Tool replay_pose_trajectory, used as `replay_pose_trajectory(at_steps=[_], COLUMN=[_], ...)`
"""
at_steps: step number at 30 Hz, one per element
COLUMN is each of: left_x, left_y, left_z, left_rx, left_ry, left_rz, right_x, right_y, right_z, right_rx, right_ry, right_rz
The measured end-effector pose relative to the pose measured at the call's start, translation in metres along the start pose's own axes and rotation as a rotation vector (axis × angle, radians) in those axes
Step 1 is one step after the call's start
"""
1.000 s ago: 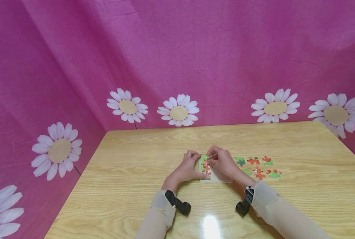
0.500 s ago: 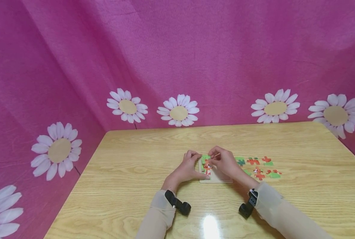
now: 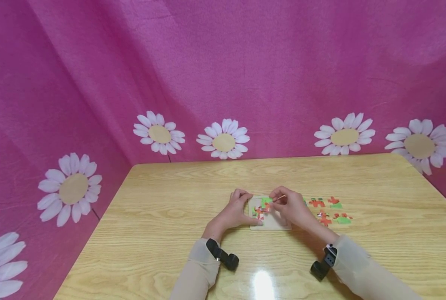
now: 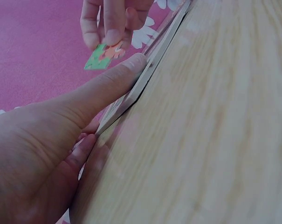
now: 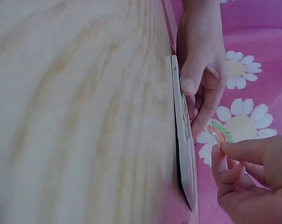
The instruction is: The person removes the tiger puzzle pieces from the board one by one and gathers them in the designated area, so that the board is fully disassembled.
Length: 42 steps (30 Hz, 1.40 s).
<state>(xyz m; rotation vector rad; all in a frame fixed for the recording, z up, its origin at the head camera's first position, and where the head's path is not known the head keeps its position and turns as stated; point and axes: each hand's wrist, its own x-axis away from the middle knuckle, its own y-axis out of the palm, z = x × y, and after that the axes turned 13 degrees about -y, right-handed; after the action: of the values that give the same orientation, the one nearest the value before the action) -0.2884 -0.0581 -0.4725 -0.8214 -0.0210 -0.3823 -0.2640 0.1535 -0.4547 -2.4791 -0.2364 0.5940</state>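
Note:
My left hand [image 3: 235, 211] holds the left side of a pale wooden puzzle tray [image 3: 271, 226], its thumb on the near edge and fingers by the far left corner. Between the thumb and fingers of my right hand [image 3: 293, 209] is a green and orange puzzle piece [image 4: 105, 55], raised above the tray; the right wrist view shows this puzzle piece [image 5: 221, 133] pinched at one end. An orange, white and green puzzle piece [image 3: 258, 213] lies at the tray's left, near my left thumb. Bare wood shows in the tray's upper left corner.
Right of the tray, several loose orange and green puzzle pieces [image 3: 324, 217] lie in two rows, partly hidden behind my right hand. The wooden table [image 3: 163, 221] meets a pink curtain [image 3: 268, 83] with daisies at its back and left.
My right hand has lifted the green and orange puzzle piece out of the tray's upper left corner and moved right with it. My left hand stays in place on the tray.

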Motion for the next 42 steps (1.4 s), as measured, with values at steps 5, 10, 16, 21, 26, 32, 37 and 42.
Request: replay_pose_trajectory(at_steps=[5, 10, 16, 21, 26, 32, 37, 42], left_x=[0.0, 0.0, 0.0, 0.0, 0.0, 0.0, 0.0, 0.001], left_y=[0.0, 0.0, 0.0, -0.001, 0.0, 0.0, -0.001, -0.001], left_z=[-0.001, -0.001, 0.0, 0.0, 0.0, 0.0, 0.0, 0.001], left_rx=[0.001, 0.012, 0.0, 0.001, 0.006, 0.005, -0.006, -0.005], left_ry=[0.0, -0.005, -0.003, 0.001, -0.002, -0.007, -0.002, 0.002], left_rz=[-0.003, -0.012, -0.014, -0.018, -0.02, -0.017, -0.012, -0.014], right_x=[0.006, 0.014, 0.023, 0.03, 0.038, 0.047, 0.054, 0.063], right_y=[-0.007, -0.014, -0.021, -0.027, -0.033, -0.04, -0.045, -0.049], right_z=[0.001, -0.001, -0.002, 0.0, 0.0, -0.001, 0.0, 0.002], right_rx=[-0.005, -0.001, 0.034, 0.042, 0.052, 0.047, 0.076, 0.065], right_ry=[0.013, -0.013, -0.01, -0.008, 0.004, 0.016, -0.003, -0.024], right_rz=[-0.008, -0.005, -0.007, -0.009, -0.019, -0.035, -0.04, -0.04])
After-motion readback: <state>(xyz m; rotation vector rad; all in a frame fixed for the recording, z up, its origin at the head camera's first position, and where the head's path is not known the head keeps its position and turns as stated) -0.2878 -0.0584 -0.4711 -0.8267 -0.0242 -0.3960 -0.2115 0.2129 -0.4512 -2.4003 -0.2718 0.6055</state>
